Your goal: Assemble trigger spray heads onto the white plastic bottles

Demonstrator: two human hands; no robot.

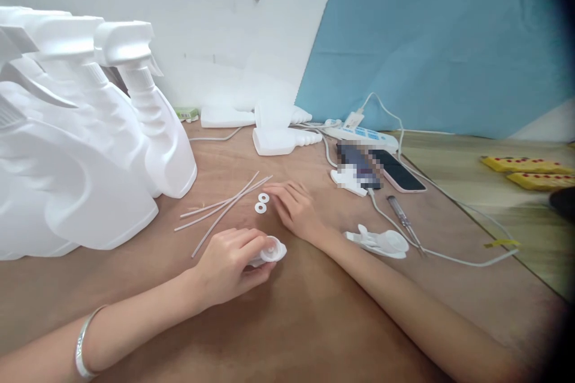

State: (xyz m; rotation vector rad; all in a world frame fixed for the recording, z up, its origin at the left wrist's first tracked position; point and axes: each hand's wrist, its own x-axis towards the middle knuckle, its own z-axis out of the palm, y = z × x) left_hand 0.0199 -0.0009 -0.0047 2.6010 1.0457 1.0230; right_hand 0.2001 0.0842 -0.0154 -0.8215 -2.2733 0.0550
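My left hand (231, 263) grips a white spray-nozzle head (271, 250) low over the brown table, its round threaded cap facing right. My right hand (294, 206) lies palm down on the table with fingers stretched out, the fingertips next to two small white washer rings (262, 203). Several thin white dip tubes (224, 206) lie fanned out just left of the rings. Another white nozzle head (380, 241) rests on the table to the right of my right forearm.
Large white spray bottles (85, 149) crowd the left side. Uncapped white bottles (283, 140) lie at the back. A power strip (359, 133), two phones (398, 171), a cable and a screwdriver (404, 222) sit at the right. Yellow items (525, 170) lie beyond the table edge.
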